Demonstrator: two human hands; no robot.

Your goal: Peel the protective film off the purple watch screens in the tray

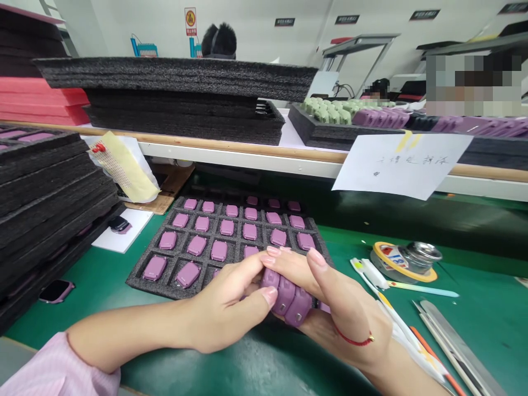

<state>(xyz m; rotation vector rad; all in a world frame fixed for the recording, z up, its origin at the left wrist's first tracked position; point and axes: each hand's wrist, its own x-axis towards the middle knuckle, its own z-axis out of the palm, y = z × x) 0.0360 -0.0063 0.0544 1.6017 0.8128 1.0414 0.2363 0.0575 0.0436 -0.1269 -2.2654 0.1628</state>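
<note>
Head view, and here's the action, right over the tray: the left hand (229, 305) and the right hand (342, 308) are both closed around a strip of mauve rubber pieces (286, 297), meeting fingertip to fingertip across the top! The left thumb presses in from the near side, the left fingers curl over, and the right hand cups the strip from below with its thumb and fingers on top. Neither hand is open; they share this one grip, and the strip sits between the palms, bulging up in segments just above the right corner of a black foam tray (138, 283).

That tray lies on a green bench mat (82, 316), its pockets packed with rows of mauve rubber cases (218, 250). A pink sleeve (53, 368) covers the left arm, and a red string bracelet (355, 341) circles the right wrist.

To the right of the hands sit a roll of yellow-edged tape (402, 269) and long steel rulers (457, 344). To the left rises a tall stack of black foam trays (53, 203). Up on the wood-edged shelf (247, 148), more foam sheets (177, 77) are piled high, and a handwritten paper note (402, 165) hangs over the edge!
</note>
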